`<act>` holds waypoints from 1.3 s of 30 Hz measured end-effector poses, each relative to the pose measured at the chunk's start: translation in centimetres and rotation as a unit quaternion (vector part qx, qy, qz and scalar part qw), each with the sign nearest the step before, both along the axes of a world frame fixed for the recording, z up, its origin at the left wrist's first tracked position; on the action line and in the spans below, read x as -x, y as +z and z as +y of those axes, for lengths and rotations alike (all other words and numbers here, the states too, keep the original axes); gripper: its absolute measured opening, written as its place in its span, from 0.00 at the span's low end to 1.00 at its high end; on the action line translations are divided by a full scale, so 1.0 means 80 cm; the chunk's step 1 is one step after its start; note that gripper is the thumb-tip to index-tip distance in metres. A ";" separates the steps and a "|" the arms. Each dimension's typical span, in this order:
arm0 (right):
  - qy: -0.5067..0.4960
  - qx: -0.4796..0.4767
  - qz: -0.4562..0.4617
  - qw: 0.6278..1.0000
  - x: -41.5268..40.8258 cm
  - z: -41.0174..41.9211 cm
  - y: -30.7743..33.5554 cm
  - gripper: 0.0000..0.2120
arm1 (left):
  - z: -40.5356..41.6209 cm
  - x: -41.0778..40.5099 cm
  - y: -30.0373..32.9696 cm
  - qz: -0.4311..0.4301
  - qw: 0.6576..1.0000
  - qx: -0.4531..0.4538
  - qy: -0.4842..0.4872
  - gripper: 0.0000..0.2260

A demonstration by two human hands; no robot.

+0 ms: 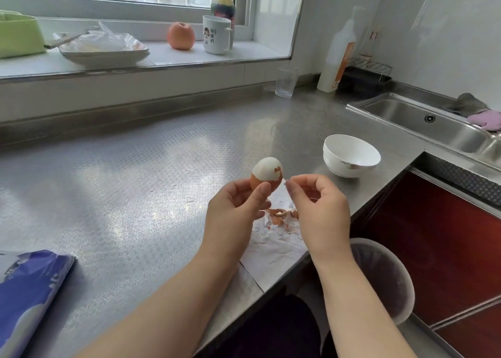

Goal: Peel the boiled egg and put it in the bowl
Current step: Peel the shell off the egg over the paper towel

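Observation:
My left hand point(235, 211) holds a boiled egg point(267, 170) upright above the steel counter. The egg's top half is bare white; brown shell still covers its lower half and a patch on the right side. My right hand point(317, 208) is just right of the egg, thumb and forefinger pinched on a tiny bit of shell. Brown shell pieces point(280, 216) lie on a white paper sheet point(273, 249) under my hands. The white bowl point(351, 158) stands on the counter to the right, beyond my right hand, with nothing visible inside.
The sink point(433, 124) is at far right with cloths on its rim. A lined bin point(385, 276) sits below the counter edge. A glass point(286, 82) and white bottle point(337, 57) stand at the back. A blue packet point(27, 295) lies at front left. Plates, an apple and a mug are on the sill.

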State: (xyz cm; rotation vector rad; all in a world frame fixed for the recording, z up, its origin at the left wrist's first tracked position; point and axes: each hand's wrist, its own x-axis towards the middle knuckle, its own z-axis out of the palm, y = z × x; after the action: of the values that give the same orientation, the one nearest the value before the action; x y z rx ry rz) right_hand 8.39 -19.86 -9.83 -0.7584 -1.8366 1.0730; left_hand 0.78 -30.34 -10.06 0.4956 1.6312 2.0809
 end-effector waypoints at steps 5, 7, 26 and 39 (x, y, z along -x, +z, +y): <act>0.033 -0.043 -0.091 0.994 -0.010 0.006 0.001 0.12 | 0.001 0.002 -0.002 0.001 1.000 0.006 0.017 0.10; 0.045 -0.063 -0.064 0.995 -0.009 0.001 0.011 0.15 | 0.001 0.001 -0.002 0.009 1.000 0.010 0.018 0.10; 0.009 -0.072 0.043 0.996 0.021 -0.018 0.000 0.03 | 0.001 -0.001 -0.004 0.018 1.000 0.004 0.002 0.12; -0.011 -0.076 0.083 0.994 0.010 -0.015 -0.004 0.03 | 0.001 0.001 -0.004 -0.035 0.999 -0.019 -0.037 0.13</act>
State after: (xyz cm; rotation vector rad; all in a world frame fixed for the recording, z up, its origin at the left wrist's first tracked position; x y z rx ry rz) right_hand 7.62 -21.04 -10.14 -0.5818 -1.7416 0.9404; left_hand 0.68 -30.23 -10.41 0.4821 1.5149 2.0545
